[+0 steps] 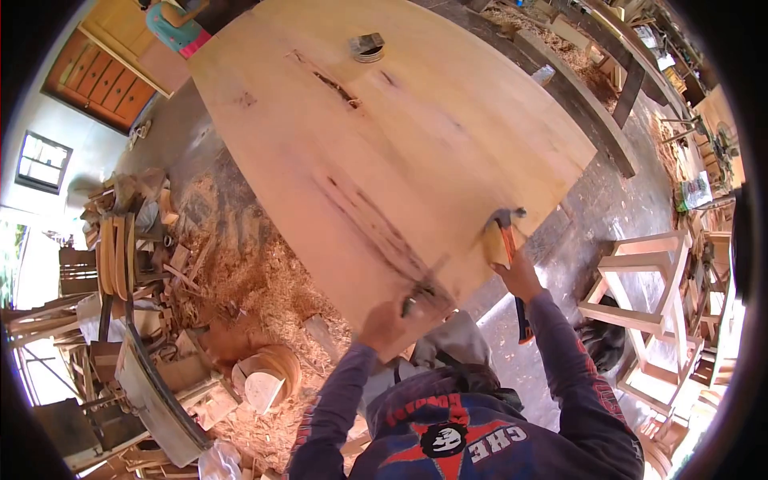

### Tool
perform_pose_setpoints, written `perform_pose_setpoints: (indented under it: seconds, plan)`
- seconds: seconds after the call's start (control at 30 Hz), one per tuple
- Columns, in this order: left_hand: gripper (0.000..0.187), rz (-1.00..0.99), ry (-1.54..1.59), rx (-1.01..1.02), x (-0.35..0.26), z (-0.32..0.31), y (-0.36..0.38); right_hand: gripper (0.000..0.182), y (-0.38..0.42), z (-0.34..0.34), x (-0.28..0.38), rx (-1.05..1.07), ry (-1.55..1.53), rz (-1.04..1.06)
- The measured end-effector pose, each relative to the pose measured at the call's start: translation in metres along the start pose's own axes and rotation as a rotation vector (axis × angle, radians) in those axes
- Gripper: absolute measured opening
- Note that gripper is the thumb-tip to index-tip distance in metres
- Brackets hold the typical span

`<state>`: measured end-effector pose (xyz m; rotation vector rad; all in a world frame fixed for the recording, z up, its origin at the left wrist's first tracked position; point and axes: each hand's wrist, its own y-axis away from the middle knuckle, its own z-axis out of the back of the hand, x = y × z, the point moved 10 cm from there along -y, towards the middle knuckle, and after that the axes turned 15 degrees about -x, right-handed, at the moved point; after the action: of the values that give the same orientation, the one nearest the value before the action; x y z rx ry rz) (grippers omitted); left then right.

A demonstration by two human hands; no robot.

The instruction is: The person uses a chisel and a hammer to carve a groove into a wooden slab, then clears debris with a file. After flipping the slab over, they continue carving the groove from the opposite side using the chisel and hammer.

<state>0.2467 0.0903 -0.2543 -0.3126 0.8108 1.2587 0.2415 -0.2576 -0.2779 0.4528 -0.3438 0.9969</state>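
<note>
A large pale wooden panel (448, 152) with dark cracks and streaks stretches out in front of me. My right hand (518, 276) is closed around the orange and black handle of a hammer (508, 232) at the panel's right near edge, the metal head pointing away from me. At the near corner my left hand (382, 326) is blurred, beside a small dark object I cannot make out (416, 302). Whether its fingers hold anything is unclear. A round tin (368, 53) with something flat on top stands toward the panel's far end.
Wood shavings (248, 272) and offcuts cover the floor at left. Wooden frames (640, 292) stand at right, and long beams (584, 104) lie beyond the panel's right side. Another person (174, 30) is at the far left corner. A round wood piece (266, 384) lies lower left.
</note>
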Motion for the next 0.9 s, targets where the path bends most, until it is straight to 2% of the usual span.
perform_pose_setpoints:
  seconds: [0.03, 0.13, 0.23, 0.37, 0.47, 0.57, 0.67, 0.73, 0.83, 0.9]
  plan:
    - [0.065, -0.080, -0.027, 0.079, -0.006, -0.006, 0.012, 0.067, 0.014, -0.004, 0.007, 0.002, 0.004, -0.024]
    - [0.071, 0.018, 0.022, 0.134, 0.011, -0.007, 0.030, 0.068, 0.043, -0.016, 0.027, 0.005, -0.006, -0.089]
    - [0.072, 0.110, -0.033, 0.136, 0.059, 0.003, 0.038, 0.068, 0.056, -0.031, 0.042, -0.006, -0.034, -0.147]
    - [0.062, 0.336, 0.086, -0.143, 0.101, 0.078, 0.011, 0.061, 0.060, -0.046, 0.023, -0.182, -0.030, -0.113]
    - [0.056, 0.192, 0.060, -0.378, 0.134, 0.119, -0.027, 0.056, 0.064, -0.042, 0.030, -0.128, -0.073, -0.175]
    - [0.054, 0.193, 0.052, -0.405, 0.126, 0.141, -0.059, 0.050, 0.062, -0.042, 0.018, -0.118, -0.069, -0.191]
    - [0.061, 0.088, -0.175, -0.395, 0.139, 0.102, -0.075, 0.045, 0.096, -0.045, 0.011, -0.099, -0.075, -0.240]
    - [0.065, 0.013, -0.237, -0.479, 0.123, 0.089, -0.090, 0.044, 0.090, -0.033, 0.022, -0.115, -0.086, -0.202]
    - [0.065, 0.180, -0.223, -0.321, 0.112, 0.084, -0.098, 0.046, 0.092, -0.029, 0.027, -0.084, -0.093, -0.288]
    - [0.066, 0.107, -0.150, -0.358, 0.111, 0.088, -0.096, 0.048, 0.095, -0.034, 0.034, -0.100, -0.099, -0.284]
